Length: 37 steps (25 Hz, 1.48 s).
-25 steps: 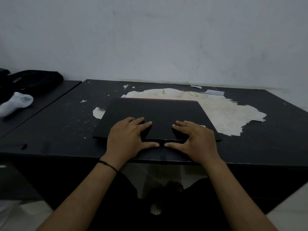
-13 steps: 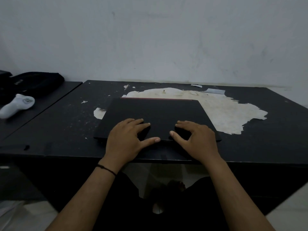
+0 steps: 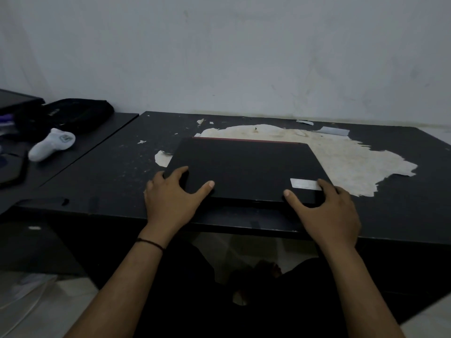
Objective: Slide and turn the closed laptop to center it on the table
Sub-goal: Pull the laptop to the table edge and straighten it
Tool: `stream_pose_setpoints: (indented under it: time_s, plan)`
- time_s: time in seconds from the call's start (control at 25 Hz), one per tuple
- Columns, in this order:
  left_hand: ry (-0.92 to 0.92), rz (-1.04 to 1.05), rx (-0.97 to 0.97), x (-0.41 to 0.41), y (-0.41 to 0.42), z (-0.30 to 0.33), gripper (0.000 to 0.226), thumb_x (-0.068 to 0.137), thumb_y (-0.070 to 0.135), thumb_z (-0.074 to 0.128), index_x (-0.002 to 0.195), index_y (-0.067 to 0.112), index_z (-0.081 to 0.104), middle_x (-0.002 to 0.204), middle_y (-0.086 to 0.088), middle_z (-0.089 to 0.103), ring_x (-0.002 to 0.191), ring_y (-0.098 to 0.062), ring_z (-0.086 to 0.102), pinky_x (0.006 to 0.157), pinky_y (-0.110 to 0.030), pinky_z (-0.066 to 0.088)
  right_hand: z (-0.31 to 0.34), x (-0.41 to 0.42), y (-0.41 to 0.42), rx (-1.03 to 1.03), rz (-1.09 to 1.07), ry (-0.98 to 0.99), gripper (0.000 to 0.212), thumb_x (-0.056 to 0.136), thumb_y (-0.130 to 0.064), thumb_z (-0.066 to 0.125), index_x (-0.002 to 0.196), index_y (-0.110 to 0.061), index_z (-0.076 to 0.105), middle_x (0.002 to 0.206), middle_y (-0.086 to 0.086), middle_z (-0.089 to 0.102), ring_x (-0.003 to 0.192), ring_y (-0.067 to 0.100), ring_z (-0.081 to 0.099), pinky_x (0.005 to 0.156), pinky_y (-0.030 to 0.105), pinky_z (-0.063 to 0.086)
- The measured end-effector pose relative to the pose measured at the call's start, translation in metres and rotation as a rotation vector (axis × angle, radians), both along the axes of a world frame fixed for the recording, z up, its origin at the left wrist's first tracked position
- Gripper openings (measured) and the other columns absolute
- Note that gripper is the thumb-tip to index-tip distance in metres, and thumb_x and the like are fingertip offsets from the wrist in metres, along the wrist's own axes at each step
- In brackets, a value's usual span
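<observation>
A closed black laptop (image 3: 246, 167) with a thin red strip along its far edge lies flat near the front of the black table (image 3: 102, 172). A pale sticker (image 3: 305, 184) shows on its near right corner. My left hand (image 3: 170, 201) grips the laptop's near left corner, thumb on the lid and fingers curled round the side. At the near right corner my right hand (image 3: 324, 213) holds it the same way, thumb on top beside the sticker.
A large patch of peeled, pale surface (image 3: 341, 157) spreads behind and right of the laptop. On the adjoining table at the left lie a white sock (image 3: 52, 143), a black bag (image 3: 73, 115) and a dark flat object (image 3: 12, 167). The wall stands close behind.
Both hands have spread apart from the middle of the laptop's front edge to its two near corners. The sticker, covered before, now shows.
</observation>
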State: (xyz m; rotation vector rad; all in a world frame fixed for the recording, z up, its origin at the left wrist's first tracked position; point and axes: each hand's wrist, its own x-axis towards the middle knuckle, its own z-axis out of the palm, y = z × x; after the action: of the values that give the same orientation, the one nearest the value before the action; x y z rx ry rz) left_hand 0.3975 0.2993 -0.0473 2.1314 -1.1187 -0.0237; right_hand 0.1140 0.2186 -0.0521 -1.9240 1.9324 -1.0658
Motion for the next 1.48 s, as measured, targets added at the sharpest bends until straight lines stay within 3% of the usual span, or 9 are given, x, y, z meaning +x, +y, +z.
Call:
stream_pose_setpoints:
  time_s: [0.16,0.28,0.4,0.52,0.68,0.96,1.12,1.48]
  plan:
    - [-0.013,-0.042,0.044,0.0,0.006,0.003,0.107,0.05,0.101,0.047,0.14,0.043,0.048,0.152,-0.015,0.038,0.14,-0.036,0.031,0.113,-0.053,0.034,0.005,-0.01,0.001,0.044,0.093,-0.104,0.085,0.059,-0.081,0.073,0.13,-0.037,0.059,0.148,0.003,0.048,0.135,0.029,0.046,0.107,0.055,0.043]
    - [-0.019,-0.046,0.053,-0.004,0.009,0.003,0.112,0.047,0.103,0.047,0.141,0.044,0.047,0.152,-0.015,0.037,0.14,-0.037,0.03,0.11,-0.053,0.036,0.013,-0.015,0.001,0.056,0.127,-0.309,0.066,0.055,-0.071,0.083,0.109,-0.035,0.069,0.134,0.0,0.059,0.124,0.022,0.055,0.102,0.049,0.049]
    - [-0.042,-0.031,0.036,-0.011,0.017,0.0,0.115,0.042,0.106,0.043,0.14,0.046,0.048,0.151,-0.014,0.039,0.137,-0.036,0.034,0.106,-0.053,0.041,0.015,-0.019,0.009,0.039,0.115,-0.446,0.051,0.054,-0.063,0.087,0.09,-0.033,0.069,0.122,-0.002,0.062,0.107,0.015,0.057,0.088,0.038,0.05]
    - [-0.067,-0.028,0.039,-0.016,0.026,-0.003,0.116,0.04,0.107,0.04,0.14,0.048,0.047,0.151,-0.014,0.038,0.137,-0.036,0.035,0.103,-0.054,0.042,0.007,-0.021,0.025,-0.036,0.041,-0.425,0.046,0.055,-0.062,0.087,0.083,-0.033,0.064,0.117,-0.003,0.059,0.105,0.016,0.056,0.085,0.038,0.049]
    - [-0.077,-0.04,0.042,-0.019,0.032,-0.002,0.116,0.042,0.107,0.039,0.141,0.048,0.046,0.152,-0.014,0.037,0.138,-0.036,0.034,0.103,-0.055,0.042,-0.003,-0.017,0.033,-0.11,-0.021,-0.287,0.052,0.06,-0.06,0.085,0.098,-0.033,0.061,0.119,-0.001,0.053,0.114,0.022,0.054,0.1,0.049,0.047]
    - [-0.071,-0.016,0.021,-0.022,0.034,-0.003,0.115,0.042,0.107,0.04,0.141,0.047,0.047,0.152,-0.011,0.037,0.137,-0.033,0.034,0.103,-0.052,0.044,-0.019,0.0,0.028,-0.167,-0.1,-0.007,0.07,0.082,-0.064,0.056,0.139,-0.024,0.054,0.154,0.022,0.036,0.137,0.043,0.035,0.116,0.057,0.025]
    - [-0.081,-0.004,0.006,-0.025,0.034,-0.005,0.116,0.043,0.107,0.038,0.141,0.046,0.048,0.151,-0.012,0.039,0.136,-0.033,0.035,0.102,-0.051,0.044,-0.016,-0.002,0.022,-0.099,-0.114,0.052,0.08,0.078,-0.072,0.043,0.144,-0.028,0.048,0.156,0.021,0.033,0.138,0.043,0.033,0.117,0.056,0.024]
    - [-0.093,-0.036,0.029,-0.027,0.035,-0.006,0.11,0.051,0.105,0.036,0.144,0.048,0.041,0.159,-0.009,0.026,0.142,-0.034,0.025,0.105,-0.052,0.04,-0.023,0.0,0.023,-0.193,-0.131,0.039,0.075,0.081,-0.069,0.041,0.14,-0.025,0.054,0.157,0.018,0.036,0.142,0.043,0.028,0.114,0.059,0.026]
